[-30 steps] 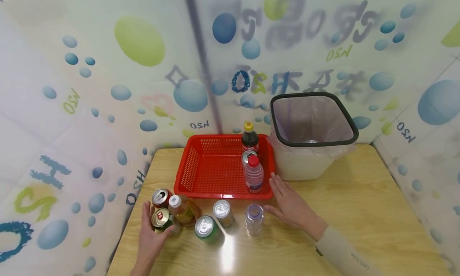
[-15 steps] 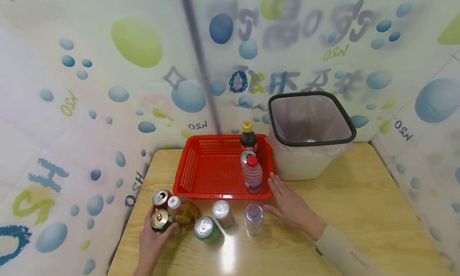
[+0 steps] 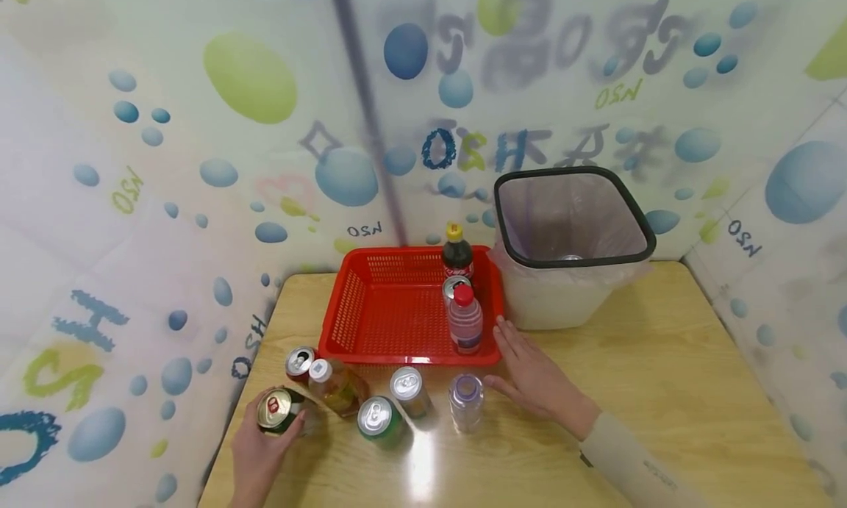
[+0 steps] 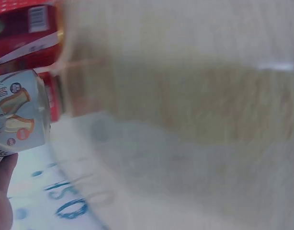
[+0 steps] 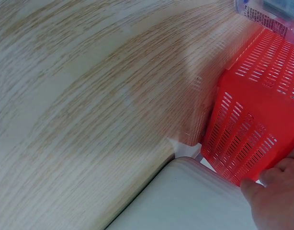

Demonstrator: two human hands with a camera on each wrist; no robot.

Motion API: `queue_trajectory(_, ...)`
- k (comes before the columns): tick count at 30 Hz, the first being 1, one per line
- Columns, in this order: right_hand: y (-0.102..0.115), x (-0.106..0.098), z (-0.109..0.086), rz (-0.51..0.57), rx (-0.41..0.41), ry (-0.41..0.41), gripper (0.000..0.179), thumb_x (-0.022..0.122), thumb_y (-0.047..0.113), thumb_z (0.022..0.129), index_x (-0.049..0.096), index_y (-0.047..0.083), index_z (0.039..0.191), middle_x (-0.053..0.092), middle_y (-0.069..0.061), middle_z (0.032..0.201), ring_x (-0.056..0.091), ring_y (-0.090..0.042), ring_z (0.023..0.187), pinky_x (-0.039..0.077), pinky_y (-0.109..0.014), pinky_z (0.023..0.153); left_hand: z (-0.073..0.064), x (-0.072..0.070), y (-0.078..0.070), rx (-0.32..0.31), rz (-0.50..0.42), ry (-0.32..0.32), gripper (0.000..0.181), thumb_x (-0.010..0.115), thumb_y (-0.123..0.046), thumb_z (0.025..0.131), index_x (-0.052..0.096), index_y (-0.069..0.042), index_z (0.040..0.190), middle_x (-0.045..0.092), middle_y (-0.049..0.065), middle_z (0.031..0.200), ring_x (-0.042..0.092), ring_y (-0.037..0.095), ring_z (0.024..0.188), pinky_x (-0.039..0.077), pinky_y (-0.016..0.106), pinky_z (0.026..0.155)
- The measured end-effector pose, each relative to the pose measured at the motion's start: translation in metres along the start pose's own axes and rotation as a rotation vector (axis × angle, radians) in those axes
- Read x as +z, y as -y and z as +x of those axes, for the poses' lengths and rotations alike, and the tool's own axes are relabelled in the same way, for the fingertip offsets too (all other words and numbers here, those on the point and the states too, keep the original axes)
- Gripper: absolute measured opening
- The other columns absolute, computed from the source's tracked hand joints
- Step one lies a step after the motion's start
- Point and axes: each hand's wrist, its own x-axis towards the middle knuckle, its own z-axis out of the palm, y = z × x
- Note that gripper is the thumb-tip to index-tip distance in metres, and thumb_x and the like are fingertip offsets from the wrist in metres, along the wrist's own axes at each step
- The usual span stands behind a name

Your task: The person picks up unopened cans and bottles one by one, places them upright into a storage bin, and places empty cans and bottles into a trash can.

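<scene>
My left hand [image 3: 259, 449] grips a drink can [image 3: 274, 409] with a gold top at the table's left edge. In the left wrist view this can [image 4: 20, 112] shows a pale side with printed pictures. Close by stand a red can [image 3: 300, 362] and a white-capped bottle of amber drink [image 3: 340, 390]. At the red basket's [image 3: 410, 360] right front corner, my right hand [image 3: 539, 379] rests with straight fingers; the right wrist view shows its fingertips at the basket wall [image 5: 243, 139]. Just left of its thumb stands a clear bottle [image 3: 466, 405] with a purple ring.
A green can [image 3: 380, 421] and a silver can [image 3: 410, 394] stand before the basket. Inside it, on the right, are a yellow-capped cola bottle [image 3: 458, 258], a can [image 3: 455, 286] and a red-capped bottle [image 3: 466, 324]. A lined bin [image 3: 552, 298] stands behind my right hand.
My left hand has closed round the gold-topped can and drawn it left and away from the red can and the amber bottle. My right hand has stayed at the basket.
</scene>
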Motion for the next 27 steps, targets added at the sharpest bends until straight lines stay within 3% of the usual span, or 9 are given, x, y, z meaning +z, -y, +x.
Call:
queue_trajectory(3,0.0,0.0,0.0,-0.001,0.004,0.005,0.096,0.055,0.063,0.099,0.025,-0.003,0.161,0.016,-0.02,0.17,0.02,-0.039,0.156,0.03,-0.052,0.121,0.006,-0.016,-0.009,0.04,-0.003,-0.079,0.07,0.094,-0.007,0.068,0.06,0.005,0.129,0.071,0.023,0.115,0.066,0.034,0.096,0.038,0.011,0.078)
queue_trajectory(6,0.001,0.0,0.0,-0.001,0.004,0.008,0.096,0.055,0.063,0.099,0.025,-0.003,0.162,0.016,-0.02,0.171,0.019,-0.038,0.156,0.029,-0.051,0.121,0.014,-0.035,-0.021,0.077,-0.034,-0.159,0.071,0.093,-0.003,0.065,0.06,0.008,0.126,0.07,0.026,0.112,0.064,0.009,0.098,0.034,0.002,0.081)
queue_trajectory(9,0.002,0.0,0.0,0.004,0.008,0.017,0.097,0.056,0.063,0.099,0.023,-0.002,0.162,0.014,-0.018,0.171,0.017,-0.037,0.157,0.028,-0.051,0.122,0.023,-0.054,-0.036,0.147,-0.067,-0.215,0.071,0.092,-0.001,0.061,0.061,0.011,0.123,0.07,0.03,0.109,0.052,-0.017,0.1,0.033,-0.002,0.085)
queue_trajectory(12,0.003,0.0,-0.001,0.01,0.008,0.022,0.097,0.057,0.062,0.099,0.022,-0.002,0.162,0.013,-0.018,0.171,0.016,-0.037,0.157,0.027,-0.051,0.122,0.034,-0.07,-0.053,0.23,-0.074,-0.241,0.07,0.09,-0.005,0.061,0.062,0.012,0.123,0.069,0.031,0.108,0.043,-0.027,0.102,0.034,0.001,0.083)
queue_trajectory(17,0.003,0.0,0.0,0.015,-0.001,0.008,0.097,0.06,0.06,0.098,0.024,-0.004,0.162,0.015,-0.02,0.171,0.017,-0.038,0.157,0.027,-0.051,0.122,0.058,-0.085,-0.088,0.362,-0.14,-0.25,0.073,0.091,-0.028,0.068,0.063,0.011,0.123,0.074,0.017,0.106,0.049,-0.023,0.104,0.039,0.006,0.085)
queue_trajectory(21,0.002,0.0,0.001,0.022,0.004,0.012,0.097,0.06,0.059,0.098,0.023,-0.004,0.162,0.014,-0.02,0.171,0.016,-0.038,0.157,0.026,-0.051,0.122,0.081,-0.084,-0.12,0.511,-0.232,-0.182,0.084,0.082,-0.056,0.079,0.063,0.012,0.123,0.074,0.019,0.109,0.057,-0.014,0.11,0.041,0.006,0.094)
queue_trajectory(24,0.001,0.0,0.001,0.024,0.009,0.012,0.097,0.06,0.06,0.098,0.022,-0.003,0.162,0.014,-0.019,0.171,0.016,-0.038,0.157,0.026,-0.052,0.122,0.095,-0.076,-0.144,0.56,-0.233,-0.096,0.08,0.084,-0.053,0.079,0.064,0.009,0.125,0.072,0.022,0.113,0.064,0.0,0.109,0.041,0.006,0.094)
queue_trajectory(27,0.0,0.001,0.001,0.023,0.007,0.0,0.097,0.061,0.058,0.098,0.023,-0.004,0.162,0.015,-0.02,0.171,0.017,-0.039,0.157,0.027,-0.052,0.122,0.107,-0.063,-0.167,0.542,-0.202,0.009,0.069,0.091,-0.033,0.076,0.063,0.005,0.127,0.072,0.018,0.116,0.068,0.018,0.104,0.044,0.009,0.092)
